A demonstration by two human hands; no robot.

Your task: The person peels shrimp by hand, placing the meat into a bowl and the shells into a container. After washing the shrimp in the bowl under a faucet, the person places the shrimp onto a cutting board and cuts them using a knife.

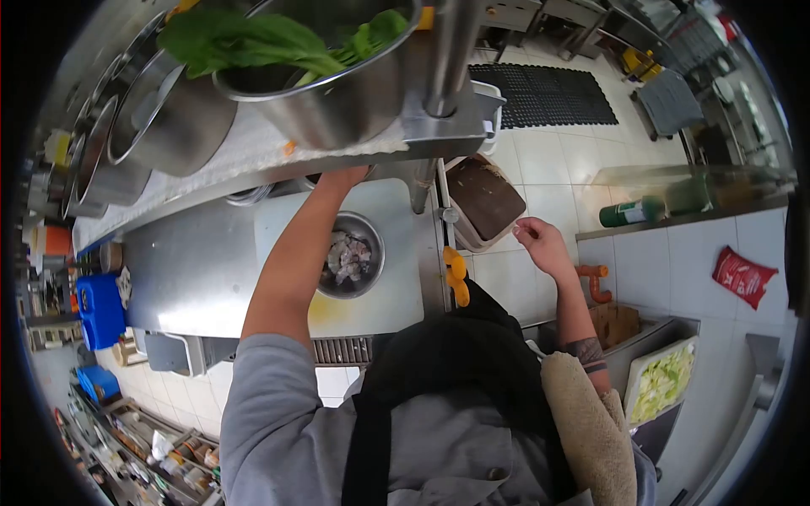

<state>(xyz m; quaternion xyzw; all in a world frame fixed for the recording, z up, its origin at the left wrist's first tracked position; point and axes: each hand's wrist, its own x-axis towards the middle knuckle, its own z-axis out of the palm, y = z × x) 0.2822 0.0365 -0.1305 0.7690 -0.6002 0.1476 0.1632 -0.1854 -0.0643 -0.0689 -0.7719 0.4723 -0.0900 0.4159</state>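
Observation:
My left hand (344,175) reaches under the steel shelf. Its fingers are hidden behind the shelf edge, near the rim of a partly covered container. Below my left forearm, a metal bowl (377,261) holds greyish-white pieces that look like raw shrimp (348,257). The bowl rests on a white cutting board (401,299) with a yellow stain. My right hand (547,246) is out to the right, beside a bin (485,198) with a dark brown interior. Its thumb and fingertips are pinched together; whatever is between them is too small to name.
Overhead, the steel shelf (211,190) carries a large pot (337,114) with leafy greens (253,42) and several other pots. A steel post (424,187) stands by the board. At the right are a tray of chopped greens (664,381) and a red packet (742,277).

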